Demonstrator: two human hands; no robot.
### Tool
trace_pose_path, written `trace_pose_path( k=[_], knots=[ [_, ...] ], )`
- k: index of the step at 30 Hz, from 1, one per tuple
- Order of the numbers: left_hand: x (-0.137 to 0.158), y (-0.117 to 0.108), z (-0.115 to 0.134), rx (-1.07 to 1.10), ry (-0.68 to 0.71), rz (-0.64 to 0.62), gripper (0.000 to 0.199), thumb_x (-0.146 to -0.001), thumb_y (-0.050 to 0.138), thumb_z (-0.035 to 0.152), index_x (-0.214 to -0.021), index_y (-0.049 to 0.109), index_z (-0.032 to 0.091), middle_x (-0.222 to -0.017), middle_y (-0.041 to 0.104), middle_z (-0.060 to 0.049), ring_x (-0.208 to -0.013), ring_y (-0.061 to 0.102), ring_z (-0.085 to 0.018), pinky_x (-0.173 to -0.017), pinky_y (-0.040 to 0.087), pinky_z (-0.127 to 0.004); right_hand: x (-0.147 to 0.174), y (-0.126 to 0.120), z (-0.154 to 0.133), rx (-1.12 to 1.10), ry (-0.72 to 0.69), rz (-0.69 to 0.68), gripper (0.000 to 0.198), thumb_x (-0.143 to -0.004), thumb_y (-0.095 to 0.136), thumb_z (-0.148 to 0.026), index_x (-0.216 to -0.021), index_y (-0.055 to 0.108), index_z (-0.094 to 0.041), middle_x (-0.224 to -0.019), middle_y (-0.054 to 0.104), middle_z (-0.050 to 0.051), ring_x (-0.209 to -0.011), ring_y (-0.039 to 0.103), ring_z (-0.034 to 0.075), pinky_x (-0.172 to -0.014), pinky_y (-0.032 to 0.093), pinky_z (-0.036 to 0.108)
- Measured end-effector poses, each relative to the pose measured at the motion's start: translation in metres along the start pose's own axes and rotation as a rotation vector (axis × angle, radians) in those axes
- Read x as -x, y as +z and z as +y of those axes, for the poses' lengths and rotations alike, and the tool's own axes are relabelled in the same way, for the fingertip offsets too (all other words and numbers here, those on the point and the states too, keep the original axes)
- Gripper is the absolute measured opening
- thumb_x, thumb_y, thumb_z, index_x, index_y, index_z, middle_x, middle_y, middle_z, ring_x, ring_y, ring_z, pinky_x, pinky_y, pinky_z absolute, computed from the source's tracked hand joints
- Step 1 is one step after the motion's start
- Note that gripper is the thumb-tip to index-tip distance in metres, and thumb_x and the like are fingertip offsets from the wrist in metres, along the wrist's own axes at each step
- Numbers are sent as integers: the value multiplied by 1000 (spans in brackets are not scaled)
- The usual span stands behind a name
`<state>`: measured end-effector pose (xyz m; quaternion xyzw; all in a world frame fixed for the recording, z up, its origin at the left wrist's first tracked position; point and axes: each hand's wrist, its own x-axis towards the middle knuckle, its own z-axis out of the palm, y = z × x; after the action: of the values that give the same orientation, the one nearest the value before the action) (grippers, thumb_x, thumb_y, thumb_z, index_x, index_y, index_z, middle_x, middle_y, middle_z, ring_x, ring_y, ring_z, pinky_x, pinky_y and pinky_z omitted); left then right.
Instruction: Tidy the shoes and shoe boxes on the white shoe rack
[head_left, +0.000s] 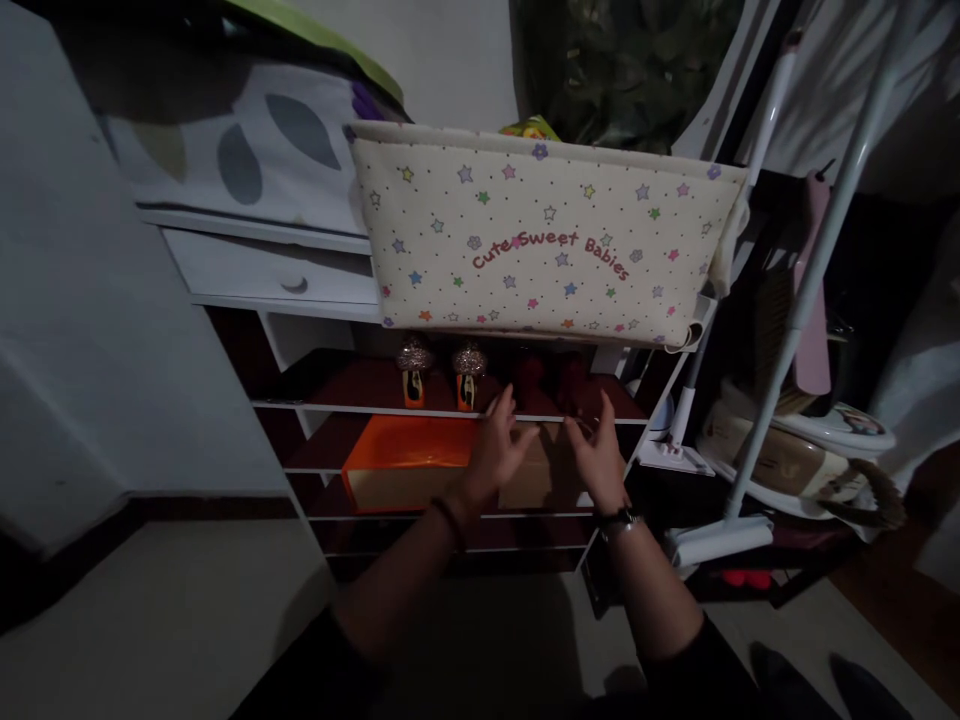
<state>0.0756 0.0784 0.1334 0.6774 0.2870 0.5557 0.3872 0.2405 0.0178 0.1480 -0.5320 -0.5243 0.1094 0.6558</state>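
My left hand and my right hand reach out side by side toward the white shoe rack, fingers spread, holding nothing. Both hover in front of a brown cardboard box on the second shelf. Next to that box, at the left, lies an orange box. On the shelf above stands a pair of glittery shoes with orange heels, and dark red shoes sit to their right. My left wrist wears a dark band and my right wrist a watch.
A cream fabric basket with stars and the words "Cute Sweet Babies" sits on top of the rack. A drawer and patterned bedding are at the left. Mop poles lean at the right beside stacked items.
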Motion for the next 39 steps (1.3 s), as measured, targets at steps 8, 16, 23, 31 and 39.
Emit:
trace_pose_path(
  k=[8, 16, 23, 31, 39],
  knots=[
    [98, -29, 21, 316, -350, 157, 54, -75, 81, 40, -125, 68, 23, -95, 63, -1, -87, 64, -13, -83, 56, -26, 113, 39, -43, -837, 572, -10, 47, -75, 88, -36, -117, 68, -32, -88, 64, -3, -73, 62, 14, -69, 59, 29],
    [88, -40, 68, 963, -369, 52, 93, -71, 81, 18, -153, 42, 39, -67, 43, 10, -58, 40, -4, -61, 38, -15, 99, 52, -76, -1210, 638, -203, 65, -72, 79, -11, -131, 63, -34, -61, 36, -13, -48, 26, 6, -45, 28, 12],
    [107, -75, 125, 981, -51, -366, 121, -86, 75, 13, -158, -13, 54, -67, 43, 10, -56, 37, -7, -61, 39, -20, 103, 17, -126, -1164, 242, -565, 116, -81, 76, -12, -164, 5, -51, -62, 37, -13, -52, 22, 9, -49, 24, 17],
    [122, -85, 130, 1001, 63, -517, 120, -89, 68, 10, -154, -24, 52, -66, 37, 10, -56, 30, -7, -60, 35, -20, 115, 5, -126, -1160, 118, -652, 131, -83, 78, -17, -157, -24, -52, -60, 32, -14, -51, 19, 10, -48, 23, 18],
    [125, -86, 134, 971, 51, -561, 122, -89, 68, 11, -150, -27, 57, -67, 38, 10, -55, 28, -7, -58, 32, -19, 116, 0, -126, -1175, 101, -660, 128, -84, 77, -14, -158, -20, -54, -61, 31, -14, -52, 18, 9, -49, 22, 19]
  ],
)
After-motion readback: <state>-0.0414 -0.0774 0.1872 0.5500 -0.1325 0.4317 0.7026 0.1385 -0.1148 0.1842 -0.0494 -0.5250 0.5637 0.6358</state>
